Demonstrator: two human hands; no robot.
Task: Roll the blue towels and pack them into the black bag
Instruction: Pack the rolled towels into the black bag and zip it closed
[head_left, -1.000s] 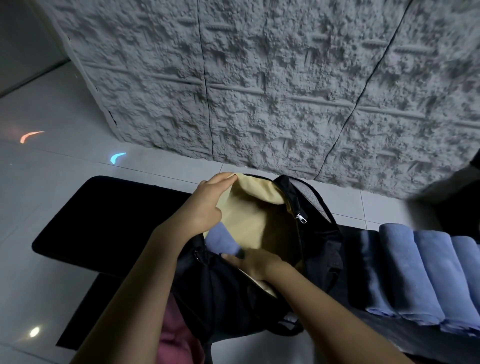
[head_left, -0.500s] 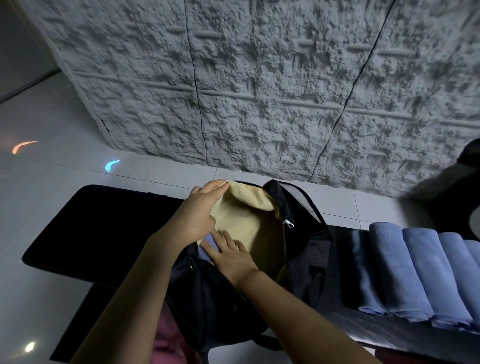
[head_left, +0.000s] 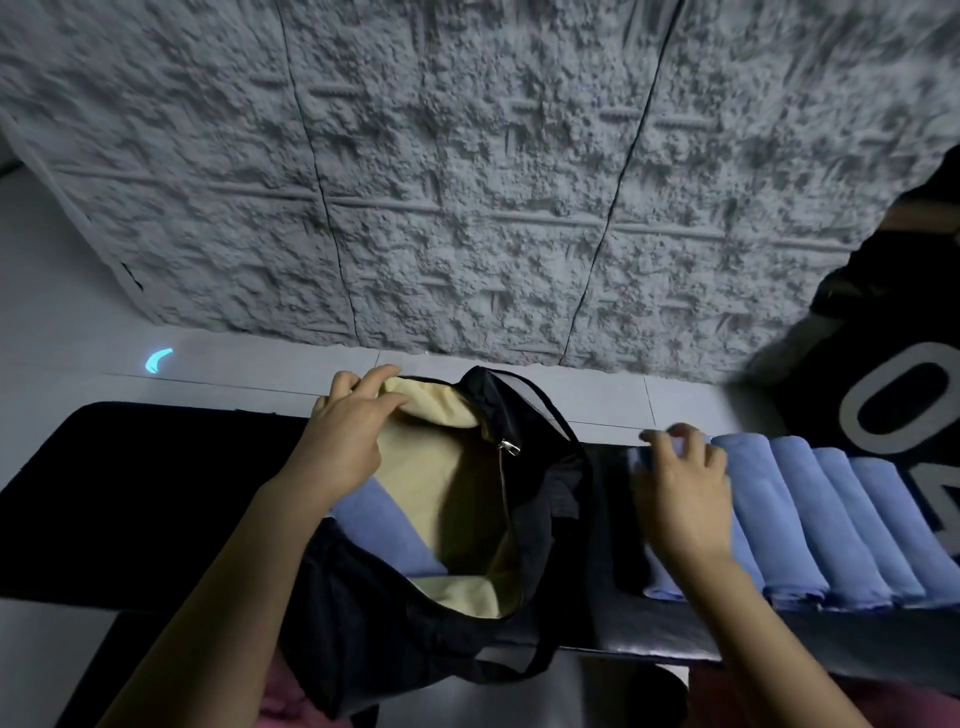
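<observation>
The black bag (head_left: 395, 639) lies open on the black mat (head_left: 130, 493) in front of me, showing its yellow lining (head_left: 447, 493). One rolled blue towel (head_left: 384, 535) lies inside it along the left wall. My left hand (head_left: 348, 436) grips the far left rim of the opening and holds it up. To the right of the bag, several rolled blue towels (head_left: 831, 519) lie side by side. My right hand (head_left: 680, 493) lies over the leftmost roll (head_left: 660, 587), with fingers curled round its far end.
A rough grey textured wall (head_left: 467, 182) rises just behind the mat. A black object with large white letters (head_left: 883, 405) stands at the right behind the towels. White floor tiles (head_left: 62, 322) with a blue light spot lie to the left. Pink clothing shows at the bottom edge.
My right hand has come out of the bag and moved right onto the leftmost rolled towel. The left hand still holds the bag's rim. The view has shifted right.
</observation>
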